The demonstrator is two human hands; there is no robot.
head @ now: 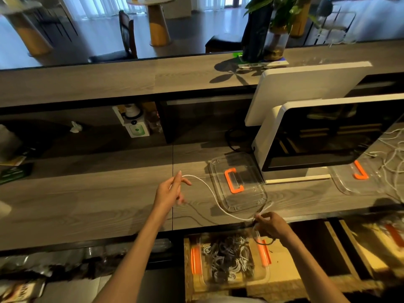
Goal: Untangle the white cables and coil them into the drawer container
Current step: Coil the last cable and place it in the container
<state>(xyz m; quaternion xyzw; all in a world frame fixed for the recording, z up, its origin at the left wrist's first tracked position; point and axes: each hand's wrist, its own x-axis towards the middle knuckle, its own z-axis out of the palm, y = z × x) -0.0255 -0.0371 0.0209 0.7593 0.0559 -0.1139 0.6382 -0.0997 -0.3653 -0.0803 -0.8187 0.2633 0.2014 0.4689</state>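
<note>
While the left hand (pixel 169 190) pinches one end of a white cable (pixel 215 199) above the wooden counter (pixel 87 206), the right hand (pixel 270 225) grips the other part at the counter's front edge, fingers curled round it. The cable sags between them across the near corner of a clear lid (pixel 237 182) with an orange handle. Bare counter stretches left of the left hand. Below the front edge, the drawer container (pixel 231 259) holds a pile of coiled cables. Two monitors (pixel 317 136) crowd the right side; a second clear lid (pixel 358 178) and loose white cables (pixel 393 158) lie beyond them
</note>
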